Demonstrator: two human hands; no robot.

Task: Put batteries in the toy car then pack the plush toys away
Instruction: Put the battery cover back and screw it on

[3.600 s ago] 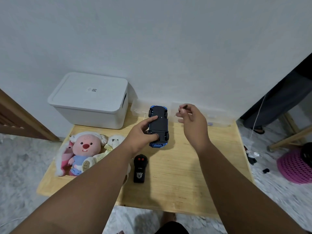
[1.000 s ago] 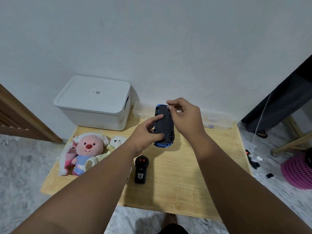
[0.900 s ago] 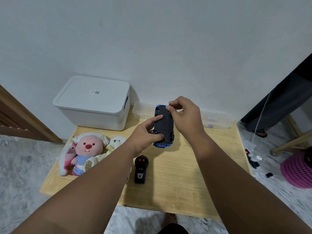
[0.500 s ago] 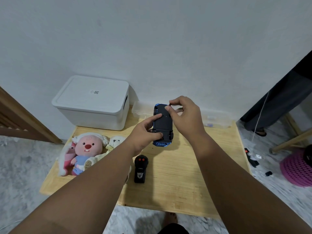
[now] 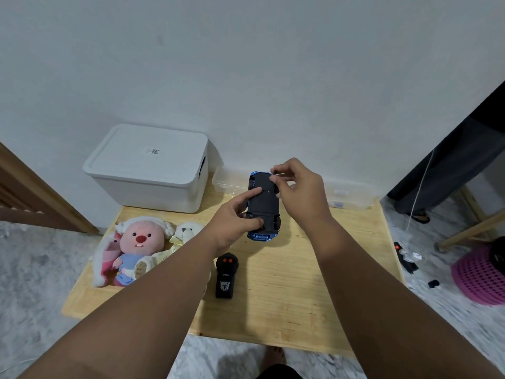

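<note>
**Right hand shifts to the toy car's far end**

Since half a second ago, your right hand (image 5: 299, 191) has edged toward the upturned toy car's (image 5: 264, 206) far end, its fingers (image 5: 281, 170) pinched at the 12 o'clock edge; what they pinch cannot be told. Your left hand (image 5: 232, 224) grips the car's near end above the table (image 5: 300, 291). Plush toys (image 5: 139, 247) lie at 9 o'clock, beside the remote (image 5: 226, 274) and before the white bin (image 5: 150, 166).
</note>
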